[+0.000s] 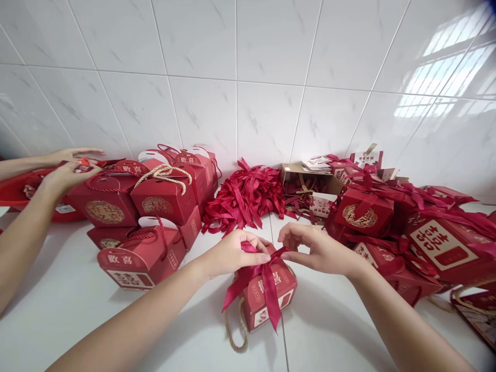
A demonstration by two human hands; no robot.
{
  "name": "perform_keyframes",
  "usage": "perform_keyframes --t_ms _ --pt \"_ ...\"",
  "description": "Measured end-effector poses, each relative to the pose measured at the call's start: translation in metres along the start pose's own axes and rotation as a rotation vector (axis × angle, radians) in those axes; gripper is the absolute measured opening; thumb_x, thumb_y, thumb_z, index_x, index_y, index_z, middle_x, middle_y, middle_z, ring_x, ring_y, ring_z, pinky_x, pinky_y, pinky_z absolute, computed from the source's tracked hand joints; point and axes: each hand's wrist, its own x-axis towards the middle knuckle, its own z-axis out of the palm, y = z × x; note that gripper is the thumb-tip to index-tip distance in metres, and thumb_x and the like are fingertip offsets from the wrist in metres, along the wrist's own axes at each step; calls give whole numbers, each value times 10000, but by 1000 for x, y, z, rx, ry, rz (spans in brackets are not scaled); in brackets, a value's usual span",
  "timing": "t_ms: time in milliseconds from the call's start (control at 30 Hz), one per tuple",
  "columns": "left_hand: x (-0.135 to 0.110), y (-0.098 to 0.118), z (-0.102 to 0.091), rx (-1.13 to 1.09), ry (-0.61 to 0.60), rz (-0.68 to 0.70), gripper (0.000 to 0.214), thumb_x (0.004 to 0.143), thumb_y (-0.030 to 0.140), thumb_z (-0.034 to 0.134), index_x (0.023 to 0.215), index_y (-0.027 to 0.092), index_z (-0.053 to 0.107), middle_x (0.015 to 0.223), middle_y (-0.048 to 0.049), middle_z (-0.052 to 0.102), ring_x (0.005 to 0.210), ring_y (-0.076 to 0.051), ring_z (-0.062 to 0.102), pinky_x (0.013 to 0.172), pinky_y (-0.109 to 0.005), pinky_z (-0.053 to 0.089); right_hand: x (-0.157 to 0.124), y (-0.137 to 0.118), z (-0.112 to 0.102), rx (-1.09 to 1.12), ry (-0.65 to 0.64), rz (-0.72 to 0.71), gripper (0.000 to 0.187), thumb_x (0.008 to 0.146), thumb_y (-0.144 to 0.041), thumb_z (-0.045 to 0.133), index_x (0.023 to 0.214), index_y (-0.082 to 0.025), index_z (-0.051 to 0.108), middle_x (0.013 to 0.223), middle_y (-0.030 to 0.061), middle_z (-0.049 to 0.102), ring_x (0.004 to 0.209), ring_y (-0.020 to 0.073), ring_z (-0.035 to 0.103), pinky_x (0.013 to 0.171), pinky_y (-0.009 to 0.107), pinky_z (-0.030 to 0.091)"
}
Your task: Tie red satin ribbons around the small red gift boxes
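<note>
A small red gift box (263, 302) with a rope handle stands on the white tiled floor in front of me. A dark red ribbon (267, 281) is tied across its top, its tails hanging down the front. My left hand (232, 253) pinches one loop of the ribbon at the box's top left. My right hand (315, 248) pinches the ribbon's other end at the top right. Both hands are closed on the ribbon.
A heap of loose red ribbons (246, 196) lies against the tiled wall. Stacked red boxes with rope handles (155, 206) stand at left, ribboned boxes (387, 217) at right. Another person's hands (72, 165) work over the left stack beside a red bag (23, 188).
</note>
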Motion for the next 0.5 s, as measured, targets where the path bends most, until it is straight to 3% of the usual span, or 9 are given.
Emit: perform_keyframes --t_ms 67,133,233,367,500 --pt "0 0 2 24 17 -7 154 691 270 700 630 166 604 924 -64 709 1011 -223 604 937 -375 414 1 -2 1 -85 -37 62 184 844 -344 576 909 -177 534 777 9 569 665 112 498 598 228 413" --pt "0 1 3 69 26 -8 140 683 279 706 650 165 633 985 -70 704 1002 -222 609 932 -363 417 2 -1 3 -166 -72 100 243 872 -388 522 766 -169 531 682 -6 541 605 101 452 558 223 366" --pt "-1 2 3 140 39 -11 118 678 279 707 689 165 678 1058 -78 685 1051 -226 592 940 -344 407 3 2 7 -197 -118 104 376 918 -369 419 603 -166 432 557 -32 432 536 83 356 517 220 302" --pt "-1 2 3 164 72 -25 138 651 283 723 642 156 671 1004 -89 699 1081 -247 576 907 -334 424 1 0 7 -183 -153 123 387 916 -349 407 575 -167 384 532 -41 373 525 78 313 516 218 283" --pt "1 -2 5 142 144 -25 199 637 324 732 655 138 661 1034 -98 683 931 -238 626 822 -330 454 1 -5 5 -168 -178 140 394 914 -343 399 564 -169 349 519 -47 322 513 76 279 508 218 267"
